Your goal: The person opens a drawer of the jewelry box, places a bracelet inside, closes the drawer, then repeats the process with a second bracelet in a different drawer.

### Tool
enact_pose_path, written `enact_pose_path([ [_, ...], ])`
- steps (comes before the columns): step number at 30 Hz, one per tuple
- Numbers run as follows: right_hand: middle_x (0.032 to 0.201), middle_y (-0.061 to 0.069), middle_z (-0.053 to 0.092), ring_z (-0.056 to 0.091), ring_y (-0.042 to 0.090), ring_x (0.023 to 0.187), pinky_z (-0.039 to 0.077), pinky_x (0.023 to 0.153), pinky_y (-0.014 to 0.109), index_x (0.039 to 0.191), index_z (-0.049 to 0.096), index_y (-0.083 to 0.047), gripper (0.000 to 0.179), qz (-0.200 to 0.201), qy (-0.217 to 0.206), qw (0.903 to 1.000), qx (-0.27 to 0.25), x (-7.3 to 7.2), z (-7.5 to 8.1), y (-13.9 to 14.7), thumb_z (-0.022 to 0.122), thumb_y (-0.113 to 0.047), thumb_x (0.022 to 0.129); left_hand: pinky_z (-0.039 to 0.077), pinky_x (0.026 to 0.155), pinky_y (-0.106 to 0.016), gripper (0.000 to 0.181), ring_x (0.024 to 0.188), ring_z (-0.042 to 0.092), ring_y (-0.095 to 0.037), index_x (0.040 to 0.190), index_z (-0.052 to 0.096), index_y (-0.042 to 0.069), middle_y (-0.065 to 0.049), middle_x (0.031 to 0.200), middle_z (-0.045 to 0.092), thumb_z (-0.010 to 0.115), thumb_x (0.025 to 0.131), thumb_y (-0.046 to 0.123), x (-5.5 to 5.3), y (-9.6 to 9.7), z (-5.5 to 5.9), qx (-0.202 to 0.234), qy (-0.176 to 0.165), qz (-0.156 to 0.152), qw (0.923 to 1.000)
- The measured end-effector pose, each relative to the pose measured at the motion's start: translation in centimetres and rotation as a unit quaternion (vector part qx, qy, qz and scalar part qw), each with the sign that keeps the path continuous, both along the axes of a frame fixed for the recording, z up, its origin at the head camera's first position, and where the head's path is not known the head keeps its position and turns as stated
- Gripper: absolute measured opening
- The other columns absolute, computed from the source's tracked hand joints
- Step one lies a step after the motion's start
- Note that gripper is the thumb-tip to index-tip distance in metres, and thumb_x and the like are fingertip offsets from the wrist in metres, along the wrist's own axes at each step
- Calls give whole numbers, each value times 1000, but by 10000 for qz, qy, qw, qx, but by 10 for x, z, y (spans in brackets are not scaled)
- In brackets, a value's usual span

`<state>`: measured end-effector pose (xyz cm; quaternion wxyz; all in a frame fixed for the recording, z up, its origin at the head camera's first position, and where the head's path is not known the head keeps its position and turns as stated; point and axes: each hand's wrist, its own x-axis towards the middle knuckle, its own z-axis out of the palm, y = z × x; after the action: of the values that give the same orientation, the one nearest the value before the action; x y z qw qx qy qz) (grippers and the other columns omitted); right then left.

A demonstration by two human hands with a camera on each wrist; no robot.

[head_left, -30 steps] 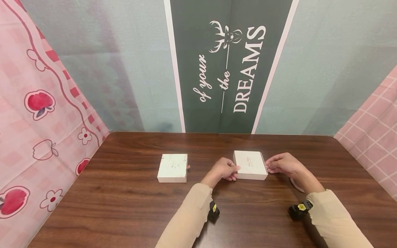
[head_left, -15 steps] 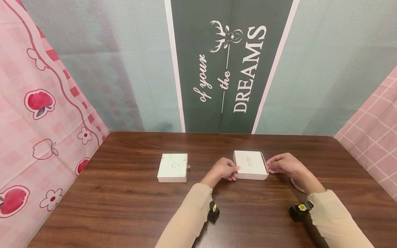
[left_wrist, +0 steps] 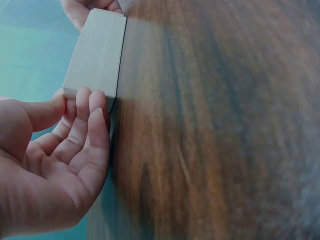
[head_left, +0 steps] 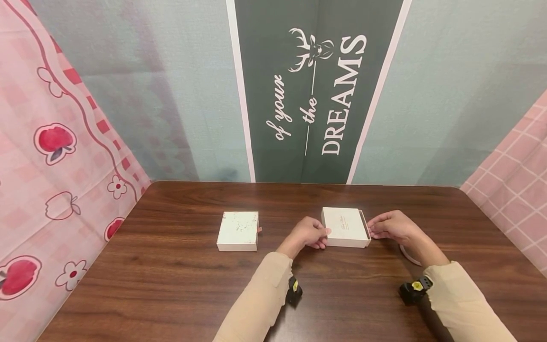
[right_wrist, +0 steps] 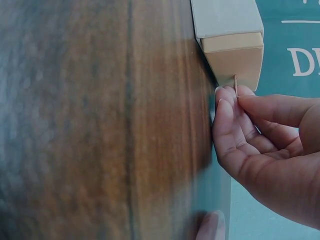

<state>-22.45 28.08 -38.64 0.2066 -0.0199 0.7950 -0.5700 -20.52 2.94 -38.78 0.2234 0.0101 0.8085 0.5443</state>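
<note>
The left hand (head_left: 308, 232) grips the white sleeve (head_left: 345, 227) by its left end, seemingly bracing it, while the right hand (head_left: 395, 225) pinches the tab (right_wrist: 236, 84) on the protruding drawer (right_wrist: 231, 61).

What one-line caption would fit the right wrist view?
The right hand pinches a small tab on a drawer that sits partly out of its pale box cover.

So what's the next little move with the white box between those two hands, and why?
Probably the right hand should gently pull the drawer further out: it pinches the ribbon tab, the drawer pokes only slightly from the white box, and the left hand grips the opposite end, which should steady it.
</note>
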Motion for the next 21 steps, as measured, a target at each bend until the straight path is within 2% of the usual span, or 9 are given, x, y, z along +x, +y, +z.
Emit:
enact_pose_path([
  [21,77,9,64,62,15,70,54,67,31,96,56,20,15,-1,16,10000,20,-1,3,4,52,9,86,49,50,-21,25,48,54,-10,67,54,4,-4,57,56,62,87,17,-2,0,-3,79,-84,15,9999],
])
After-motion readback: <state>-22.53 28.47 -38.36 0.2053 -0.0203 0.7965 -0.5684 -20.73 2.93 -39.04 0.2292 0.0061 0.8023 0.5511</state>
